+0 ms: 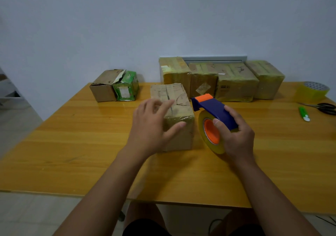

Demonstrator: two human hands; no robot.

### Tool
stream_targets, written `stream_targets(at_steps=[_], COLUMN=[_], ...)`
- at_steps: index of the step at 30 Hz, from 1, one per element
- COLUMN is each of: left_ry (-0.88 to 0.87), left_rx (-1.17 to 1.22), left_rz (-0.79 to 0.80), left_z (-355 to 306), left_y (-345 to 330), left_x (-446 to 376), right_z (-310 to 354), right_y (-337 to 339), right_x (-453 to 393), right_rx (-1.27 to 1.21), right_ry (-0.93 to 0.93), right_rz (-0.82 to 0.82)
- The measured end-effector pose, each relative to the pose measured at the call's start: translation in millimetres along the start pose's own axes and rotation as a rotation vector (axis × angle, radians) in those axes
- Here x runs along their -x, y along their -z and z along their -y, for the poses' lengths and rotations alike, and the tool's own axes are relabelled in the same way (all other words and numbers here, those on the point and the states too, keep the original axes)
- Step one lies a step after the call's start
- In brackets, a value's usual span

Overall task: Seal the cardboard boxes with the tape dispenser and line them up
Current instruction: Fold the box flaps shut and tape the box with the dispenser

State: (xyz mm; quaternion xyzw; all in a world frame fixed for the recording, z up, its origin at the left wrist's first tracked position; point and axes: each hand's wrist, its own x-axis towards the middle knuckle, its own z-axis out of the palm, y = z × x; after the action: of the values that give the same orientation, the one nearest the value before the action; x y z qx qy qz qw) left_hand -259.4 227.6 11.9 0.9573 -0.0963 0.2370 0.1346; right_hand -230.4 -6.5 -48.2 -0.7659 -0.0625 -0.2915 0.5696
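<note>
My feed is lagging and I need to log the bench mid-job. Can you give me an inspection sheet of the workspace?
Surface: wooden table, glossy, yellow-brown.
Job's things: cardboard box in front of the person; taped boxes, four in a row along the back edge; open box and green box at back left; tape dispenser, blue and orange, with its roll.
Clutter: spare tape roll, scissors and green cutter at right.
Hands: left hand rests open on the cardboard box; right hand grips the tape dispenser beside it.
Cables: dark cable on the floor under the table.
Surroundings: plain wall, tiled floor.
</note>
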Motion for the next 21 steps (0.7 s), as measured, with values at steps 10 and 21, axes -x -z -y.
stream_targets(at_steps=[10,21], left_ry=[0.089,0.214], left_rx=[-0.244,-0.002], left_rz=[0.080,-0.115], left_z=[-26.8,15.7], left_y=[-1.6,33.1], left_x=[-9.8,-7.3], right_z=[2.6,-0.4], right_y=[2.5,3.2], right_x=[1.2,1.7], right_rx=[-0.016,-0.044], right_ry=[-0.010,0.005], right_rz=[-0.002,0.005])
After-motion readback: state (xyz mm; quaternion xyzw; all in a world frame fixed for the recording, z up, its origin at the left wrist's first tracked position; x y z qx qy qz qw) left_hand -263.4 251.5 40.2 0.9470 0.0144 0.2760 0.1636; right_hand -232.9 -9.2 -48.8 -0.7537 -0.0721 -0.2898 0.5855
